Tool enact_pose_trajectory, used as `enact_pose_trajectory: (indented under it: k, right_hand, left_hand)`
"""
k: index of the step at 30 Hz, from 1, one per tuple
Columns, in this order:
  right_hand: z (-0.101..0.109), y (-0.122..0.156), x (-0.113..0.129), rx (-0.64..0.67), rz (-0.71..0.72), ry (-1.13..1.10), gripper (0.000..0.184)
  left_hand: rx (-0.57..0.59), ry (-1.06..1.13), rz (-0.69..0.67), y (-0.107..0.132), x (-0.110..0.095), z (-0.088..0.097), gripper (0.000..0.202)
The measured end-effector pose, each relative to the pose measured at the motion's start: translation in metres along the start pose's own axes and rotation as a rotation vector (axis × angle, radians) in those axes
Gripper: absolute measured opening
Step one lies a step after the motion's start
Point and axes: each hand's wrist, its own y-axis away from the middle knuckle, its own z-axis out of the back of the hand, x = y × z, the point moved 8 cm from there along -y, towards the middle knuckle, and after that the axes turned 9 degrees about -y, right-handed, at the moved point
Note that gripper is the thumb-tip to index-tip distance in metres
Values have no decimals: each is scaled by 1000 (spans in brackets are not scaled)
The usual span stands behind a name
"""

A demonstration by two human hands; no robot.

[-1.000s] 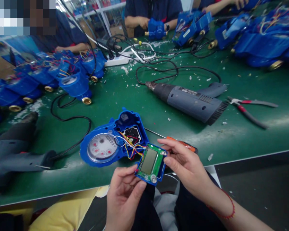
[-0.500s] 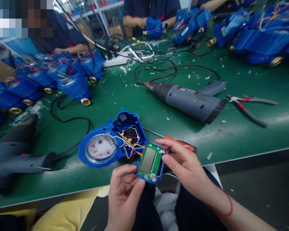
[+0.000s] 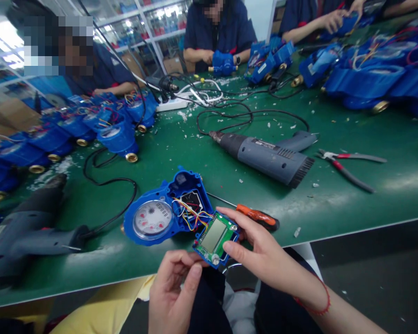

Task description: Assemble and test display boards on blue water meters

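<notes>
While the right hand (image 3: 259, 248) grips the green circuit board (image 3: 221, 238) between thumb and fingers, we note the left hand (image 3: 174, 283) loosely open at its near-left corner, thumb clear. We record the display's (image 3: 212, 235) long axis slanting away rightward, the wired blue meter body (image 3: 165, 192) lying just beyond, leftward.

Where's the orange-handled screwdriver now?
Head view, right of centre: the screwdriver lies on the green tabletop between the right hand and the rightmost grey heat gun.

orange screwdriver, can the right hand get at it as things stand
Probably yes: the orange screwdriver lies just beyond the right hand, with nothing visible in between, though that hand is on the circuit board and would likely have to let go.
</notes>
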Motion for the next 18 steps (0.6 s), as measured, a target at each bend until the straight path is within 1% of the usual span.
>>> enact_pose_trajectory:
  k: [2, 5, 6, 9, 10, 12, 14, 18]
  right_hand:
    - [0, 0, -2, 0, -2, 1, 55]
    - [0, 1, -4, 9, -8, 3, 58]
    - [0, 1, -4, 15, -13, 2, 60]
    - [-2, 1, -4, 51, -28, 10, 67]
    - [-2, 1, -4, 66, -27, 18, 69]
    - [-4, 1, -3, 94, -26, 21, 73]
    - [-5, 0, -4, 116, -40, 5, 73]
    - [-7, 0, -4, 166, -62, -25, 66]
  left_hand:
    - [-27, -11, 21, -1, 2, 5, 29]
    - [21, -65, 3, -6, 4, 3, 31]
    - [18, -73, -10, -8, 5, 3, 30]
    - [-57, -65, -108, -13, -1, 7, 22]
    - [-57, -74, -147, -15, -3, 7, 20]
    - [-1, -93, -209, -19, -5, 6, 17]
    - [62, -92, -217, -23, -3, 6, 15]
    - [115, -47, -220, -30, -2, 8, 10]
